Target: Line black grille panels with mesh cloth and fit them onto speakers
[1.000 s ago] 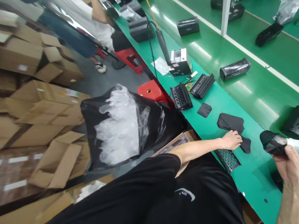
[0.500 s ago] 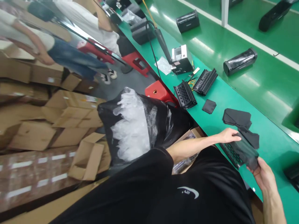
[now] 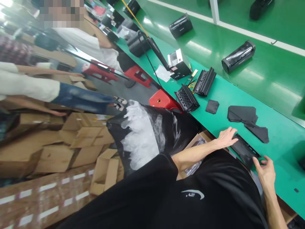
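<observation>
On the green workbench (image 3: 281,152), a black perforated grille shell covered by thin black cloth (image 3: 244,150) lies near the edge. My left hand (image 3: 226,138) rests open at its upper end, and my right hand (image 3: 265,171) sits open at its lower end, fingertips at or near it. Beyond lie a stack of black cloth pieces (image 3: 241,114), a loose cloth strip (image 3: 259,133) and a small black square of cloth (image 3: 212,106). Two more black grille shells (image 3: 186,98) (image 3: 204,82) stand farther along.
A cylindrical speaker (image 3: 238,56), a soldering iron (image 3: 156,49) and a small box (image 3: 178,65) stand on the bench. Below its edge are a red stool (image 3: 164,100) and a black bag with plastic (image 3: 152,140). Cardboard boxes (image 3: 53,159) and standing people (image 3: 78,98) fill the left.
The cloth has gone from my right hand and now lies over the grille shell on the bench. My right hand has dropped lower and opened. The view has rotated slightly.
</observation>
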The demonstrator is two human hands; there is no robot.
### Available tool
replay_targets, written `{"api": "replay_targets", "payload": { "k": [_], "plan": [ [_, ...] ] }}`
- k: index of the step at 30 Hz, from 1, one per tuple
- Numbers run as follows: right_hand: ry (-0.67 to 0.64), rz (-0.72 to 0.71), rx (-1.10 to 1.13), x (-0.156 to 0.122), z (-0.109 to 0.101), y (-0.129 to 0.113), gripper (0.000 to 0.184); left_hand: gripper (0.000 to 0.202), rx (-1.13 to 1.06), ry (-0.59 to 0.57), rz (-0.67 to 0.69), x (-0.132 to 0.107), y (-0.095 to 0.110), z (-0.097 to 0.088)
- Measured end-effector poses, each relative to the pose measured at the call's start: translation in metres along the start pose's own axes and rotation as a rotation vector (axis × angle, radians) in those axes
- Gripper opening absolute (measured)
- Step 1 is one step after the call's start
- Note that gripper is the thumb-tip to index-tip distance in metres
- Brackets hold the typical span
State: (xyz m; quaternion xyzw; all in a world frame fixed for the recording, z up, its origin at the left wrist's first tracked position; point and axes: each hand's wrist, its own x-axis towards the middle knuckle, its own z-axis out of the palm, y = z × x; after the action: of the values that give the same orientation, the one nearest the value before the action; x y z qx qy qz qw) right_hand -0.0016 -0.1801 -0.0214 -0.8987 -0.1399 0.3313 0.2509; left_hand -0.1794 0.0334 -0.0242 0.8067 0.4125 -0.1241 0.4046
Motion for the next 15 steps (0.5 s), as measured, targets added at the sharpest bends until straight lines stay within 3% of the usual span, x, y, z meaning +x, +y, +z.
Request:
{"api": "replay_targets", "payload": {
  "k": [4, 7, 11, 15],
  "plan": [
    [0.027, -0.093, 0.000, 0.009, 0.010, -0.007, 0.061, 0.030, -0.055, -0.018, 0.013, 0.009, 0.000, -0.001],
    [-0.017, -0.085, 0.076, 0.015, 0.005, -0.011, 0.057, 0.020, -0.148, -0.014, 0.025, 0.012, 0.002, -0.008],
    [-0.170, -0.014, 0.287, 0.013, -0.022, -0.023, 0.066, 0.033, -0.394, -0.094, 0.085, 0.008, 0.008, -0.027],
    [-0.194, 0.036, 0.495, -0.002, -0.056, -0.043, 0.065, 0.046, -0.821, -0.214, 0.135, -0.001, 0.027, -0.052]
  ]
}}
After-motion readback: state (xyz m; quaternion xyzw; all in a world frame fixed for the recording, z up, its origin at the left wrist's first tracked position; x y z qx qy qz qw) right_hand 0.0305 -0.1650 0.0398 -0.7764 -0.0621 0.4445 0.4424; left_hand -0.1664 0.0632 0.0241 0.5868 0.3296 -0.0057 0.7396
